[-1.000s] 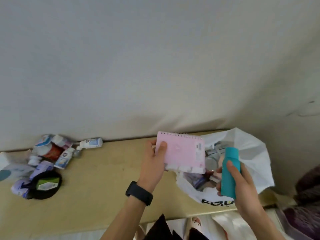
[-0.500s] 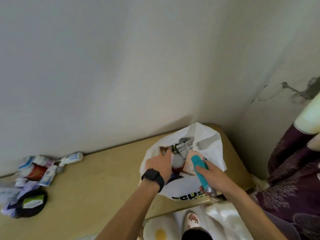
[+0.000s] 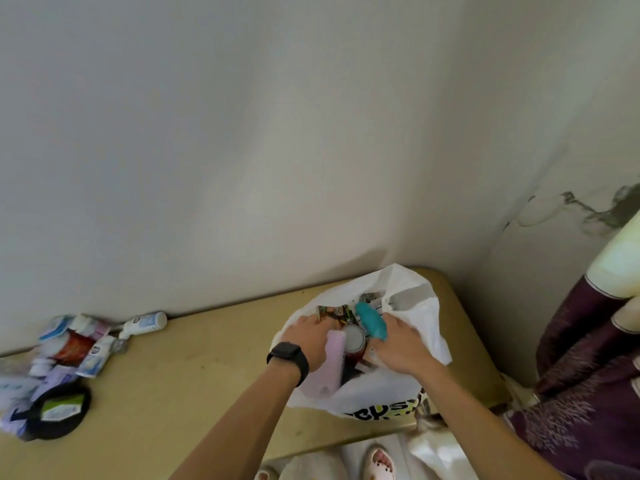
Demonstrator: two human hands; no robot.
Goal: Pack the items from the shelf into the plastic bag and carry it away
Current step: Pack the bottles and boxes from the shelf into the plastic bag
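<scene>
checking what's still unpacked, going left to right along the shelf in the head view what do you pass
black round case → pile of packets → white bottle lying on its side → bare shelf → left hand → teal bottle → right hand → far side of the plastic bag

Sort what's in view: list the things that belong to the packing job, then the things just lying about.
Part of the job:
- white plastic bag
- pink notebook, left hand pushing it in
- teal bottle in right hand
- pile of packets and tubes waiting on the shelf

Just lying about:
- purple curtain
- slippers
</scene>
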